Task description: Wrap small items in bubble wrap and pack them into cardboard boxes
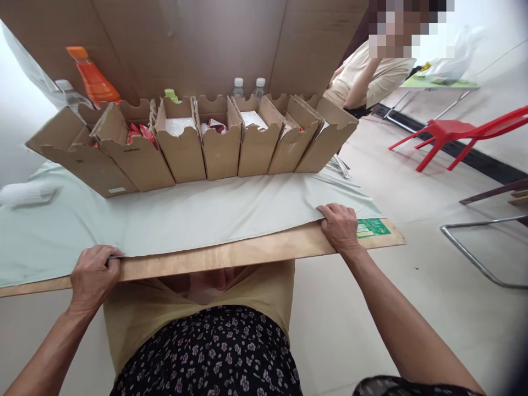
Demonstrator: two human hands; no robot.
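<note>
A pale green cloth (198, 214) covers most of a wooden board (231, 246), whose bare front strip shows nearest me. My left hand (95, 270) is closed on the cloth's front edge at the left, with the knuckles up. Farther right, my right hand (340, 225) pinches the same edge, its fingers curled over the cloth. Between the two hands the edge runs slightly slanted, with small folds near the right hand. Behind the cloth stands a row of several open cardboard boxes (223, 154), some holding red packets or white items.
An orange bottle (94, 77) and clear bottles (238, 87) stand behind the boxes, before a tall cardboard panel (190, 44). A white roll (27, 193) lies at the left. A person (355, 77) sits at the back right, near a red chair (454, 132).
</note>
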